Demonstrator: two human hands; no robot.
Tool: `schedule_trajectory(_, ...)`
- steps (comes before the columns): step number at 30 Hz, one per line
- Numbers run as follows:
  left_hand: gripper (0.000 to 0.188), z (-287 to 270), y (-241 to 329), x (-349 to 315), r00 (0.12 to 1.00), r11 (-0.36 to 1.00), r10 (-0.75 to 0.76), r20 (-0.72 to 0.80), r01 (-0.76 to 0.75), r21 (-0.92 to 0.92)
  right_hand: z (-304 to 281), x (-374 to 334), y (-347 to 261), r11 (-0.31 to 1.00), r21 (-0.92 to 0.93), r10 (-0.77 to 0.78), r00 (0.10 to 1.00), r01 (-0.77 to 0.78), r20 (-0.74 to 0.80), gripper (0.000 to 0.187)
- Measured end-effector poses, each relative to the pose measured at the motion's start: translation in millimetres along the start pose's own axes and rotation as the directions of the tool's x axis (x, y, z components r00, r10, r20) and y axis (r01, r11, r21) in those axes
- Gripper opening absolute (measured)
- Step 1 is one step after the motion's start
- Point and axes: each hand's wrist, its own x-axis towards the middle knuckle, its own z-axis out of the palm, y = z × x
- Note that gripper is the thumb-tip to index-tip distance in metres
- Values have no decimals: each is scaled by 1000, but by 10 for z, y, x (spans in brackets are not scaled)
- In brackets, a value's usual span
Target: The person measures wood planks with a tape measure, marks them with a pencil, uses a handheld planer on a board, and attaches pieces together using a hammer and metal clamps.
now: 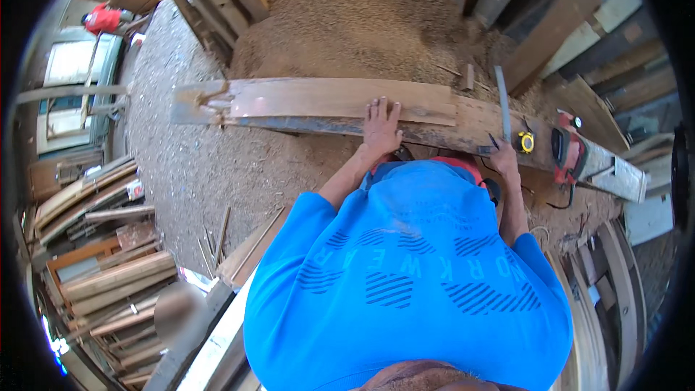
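blue shirt (405, 246) below, left hand (381, 126) flat on wooden board (304, 98)

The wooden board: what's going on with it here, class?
The person's left hand rests open on the board at its near edge, and the board lies on a longer, thicker beam. The right hand holds something slim and dark, too small to identify. Further right sit a yellow tape measure and a red power tool.
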Motion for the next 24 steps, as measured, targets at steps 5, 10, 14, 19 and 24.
schedule_trajectory(5, 89, -12, 62, -17, 999, 1000, -26, 28, 26, -14, -56, 12, -97, 995, -38, 93, 994, -92, 54, 27)
schedule_trajectory(10, 92, 22, 28, -41, 999, 999, -37, -6, 36, -20, -152, 145, 129, 982, -82, 163, 984, -168, -71, 43)
schedule_trajectory(14, 93, 31, 40, -33, 1000, 1000, -24, -20, 23, -15, -216, 253, 443, 942, -52, 327, 940, -333, -93, 50)
schedule_trajectory(19, 94, 47, 77, -50, 998, 998, -35, -46, 33, -54, -278, 301, 679, 938, -43, 337, 934, -344, -118, 56)
schedule_trajectory(24, 95, 67, 76, -61, 997, 998, -53, -50, 50, -48, -462, 306, 445, 810, -222, 483, 832, -543, -271, 84)
